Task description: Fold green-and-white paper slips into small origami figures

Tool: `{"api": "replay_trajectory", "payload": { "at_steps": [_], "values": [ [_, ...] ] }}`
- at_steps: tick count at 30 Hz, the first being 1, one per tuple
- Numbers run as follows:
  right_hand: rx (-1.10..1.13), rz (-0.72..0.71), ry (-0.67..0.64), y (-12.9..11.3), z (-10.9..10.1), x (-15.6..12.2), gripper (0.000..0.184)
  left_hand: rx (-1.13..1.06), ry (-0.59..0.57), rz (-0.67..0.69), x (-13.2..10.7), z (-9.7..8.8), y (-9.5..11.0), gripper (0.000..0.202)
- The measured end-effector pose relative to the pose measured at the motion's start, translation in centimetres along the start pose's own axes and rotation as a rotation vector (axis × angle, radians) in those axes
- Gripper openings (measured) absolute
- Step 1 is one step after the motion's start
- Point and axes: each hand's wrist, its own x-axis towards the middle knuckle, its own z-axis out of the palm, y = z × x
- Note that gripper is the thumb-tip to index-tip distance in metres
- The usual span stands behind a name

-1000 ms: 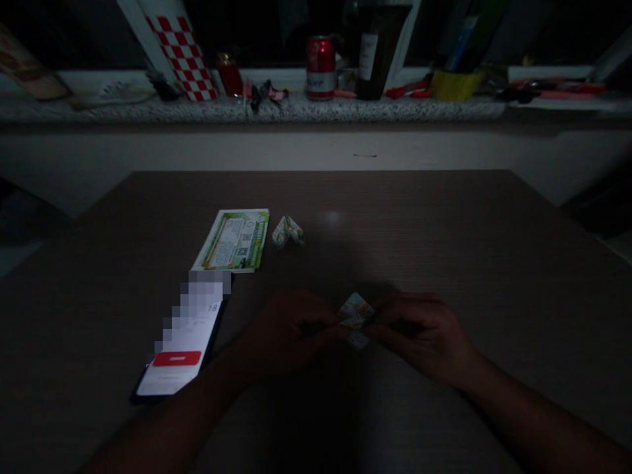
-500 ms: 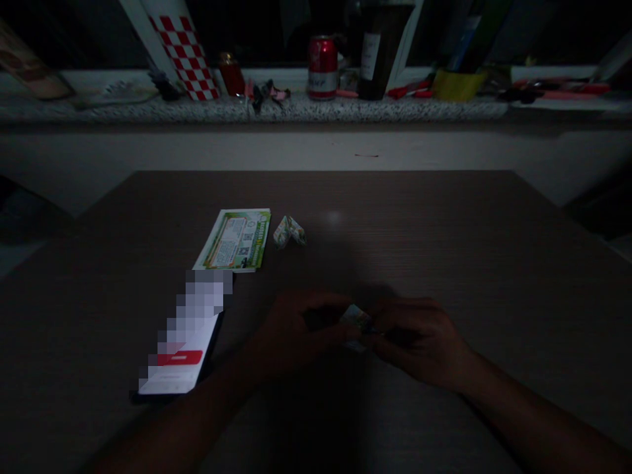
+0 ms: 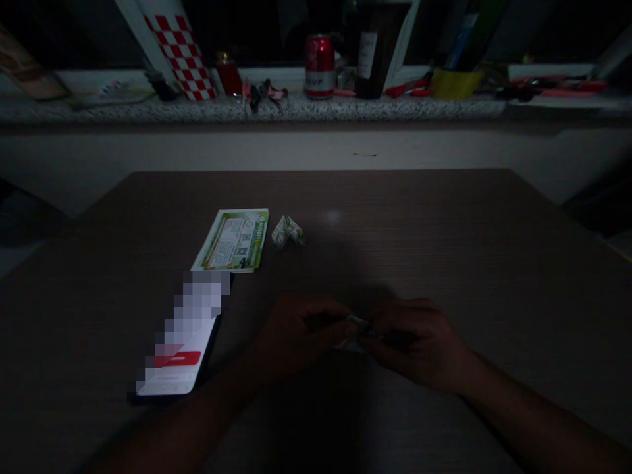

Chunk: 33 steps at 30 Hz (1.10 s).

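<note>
Head view: I see left hand [image 3: 301, 332] and right hand [image 3: 419, 339] pinched on folded paper [image 3: 351, 344].
Folded paper: between the two hands, over the worktop [image 3: 444, 237].
Pinch: an uneven tug could tear it.
Dim light: might hide a crooked crease.

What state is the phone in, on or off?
The phone is on: its screen glows white, with a red bar near the bottom.

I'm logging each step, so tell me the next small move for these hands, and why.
Probably ease the left hand back slightly, with the right hand pinching the small, pale paper piece steady. Both hands hold it and nearly meet, and the left hand covers part of it, so its edges are hard to see in this dim light.
</note>
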Motion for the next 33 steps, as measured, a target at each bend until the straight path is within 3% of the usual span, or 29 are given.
{"api": "replay_trajectory", "payload": {
  "at_steps": [9, 12, 16, 23, 33],
  "values": [
    [-0.052, -0.008, -0.010, 0.15, -0.11, -0.26, 0.010, 0.146, 0.014, 0.084, -0.12, 0.22, 0.45, 0.007],
    [-0.069, 0.018, 0.081, -0.09, -0.07, -0.29, 0.007, 0.104, 0.030, 0.048, -0.21, 0.16, 0.46, 0.008],
    [-0.030, 0.107, 0.196, -0.21, -0.03, -0.21, 0.023, 0.028, 0.110, -0.009, -0.31, 0.04, 0.36, 0.009],
    [0.185, 0.253, 0.142, 0.10, 0.14, 0.12, 0.010, -0.027, 0.138, -0.050, -0.41, -0.06, 0.32, 0.006],
    [0.269, 0.300, 0.171, -0.70, -0.08, 0.50, 0.003, -0.031, 0.105, 0.055, -0.43, 0.04, 0.06, 0.009]
  ]
}}
